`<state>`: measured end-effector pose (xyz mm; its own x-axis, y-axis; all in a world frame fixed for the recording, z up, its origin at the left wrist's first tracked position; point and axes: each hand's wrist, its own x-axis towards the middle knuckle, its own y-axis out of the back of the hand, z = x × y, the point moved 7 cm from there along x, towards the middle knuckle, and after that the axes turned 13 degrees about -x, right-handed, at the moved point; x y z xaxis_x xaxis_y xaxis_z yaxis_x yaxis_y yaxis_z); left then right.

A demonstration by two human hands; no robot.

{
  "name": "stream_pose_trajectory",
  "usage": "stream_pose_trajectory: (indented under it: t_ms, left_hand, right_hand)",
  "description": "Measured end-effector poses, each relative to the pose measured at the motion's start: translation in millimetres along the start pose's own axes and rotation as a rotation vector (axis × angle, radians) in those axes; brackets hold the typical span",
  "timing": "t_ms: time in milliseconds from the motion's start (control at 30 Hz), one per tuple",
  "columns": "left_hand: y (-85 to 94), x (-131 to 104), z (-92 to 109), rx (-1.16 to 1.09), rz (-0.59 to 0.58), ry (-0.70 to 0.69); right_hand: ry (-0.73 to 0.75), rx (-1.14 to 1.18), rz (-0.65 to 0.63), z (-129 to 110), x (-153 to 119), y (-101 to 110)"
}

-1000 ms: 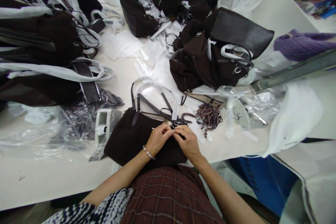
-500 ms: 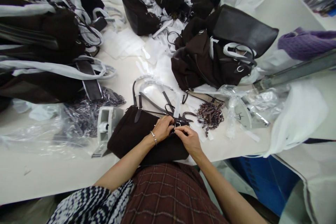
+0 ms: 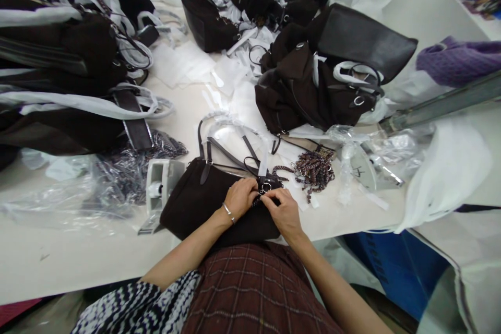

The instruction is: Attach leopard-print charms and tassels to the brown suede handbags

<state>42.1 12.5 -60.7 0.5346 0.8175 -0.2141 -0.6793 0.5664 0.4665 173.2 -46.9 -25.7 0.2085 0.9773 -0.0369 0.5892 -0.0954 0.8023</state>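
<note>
A dark brown handbag point(image 3: 203, 193) lies on the table in front of me, its wrapped handles stretching away from me. My left hand point(image 3: 241, 195) rests on the bag, thumb and fingers pinched beside a metal ring point(image 3: 266, 187) at its right end. Opposite it, my right hand point(image 3: 282, 211) pinches just below the same ring. What lies between the fingertips is small and mostly hidden; a bit of dark cord shows there. To the right of the bag sits a pile of braided brown cords point(image 3: 315, 169) with metal clasps.
Dark bags with white-wrapped handles point(image 3: 70, 99) are stacked at the left. More brown bags point(image 3: 313, 88) lie at the back right. A grey tape dispenser point(image 3: 160, 188) stands left of the handbag, beside a plastic bag of cords point(image 3: 125, 177). White paper scraps point(image 3: 188, 65) cover the middle.
Both hands have shifted slightly down, toward me, leaving the metal ring more exposed. They stay pinched close together, and the bag lies in the same place.
</note>
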Motion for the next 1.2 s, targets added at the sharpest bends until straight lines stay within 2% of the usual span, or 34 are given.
stream_pose_trajectory:
  t_ms: [167,367,700,1000,1200]
  left_hand:
    - [-11.2,1.2,-21.9,-0.567,-0.109,0.224]
    - [-17.0,0.7,-30.8,-0.909,-0.155,0.396]
    - [-20.0,-2.0,-30.7,-1.038,-0.193,0.437]
    - [-21.1,-0.8,-34.2,-1.053,-0.202,0.427]
    - [-20.3,0.3,-30.8,-1.002,-0.221,0.376]
  right_hand:
    - [0.015,0.012,0.062,-2.2,-0.8,3.9]
    - [0.035,-0.001,0.075,-4.5,-0.2,3.8]
    - [0.064,-0.062,0.079,-8.7,7.0,-2.7]
    - [0.022,0.008,0.024,-5.6,6.5,-1.8]
    - [0.002,-0.015,0.040,-3.9,10.1,-5.0]
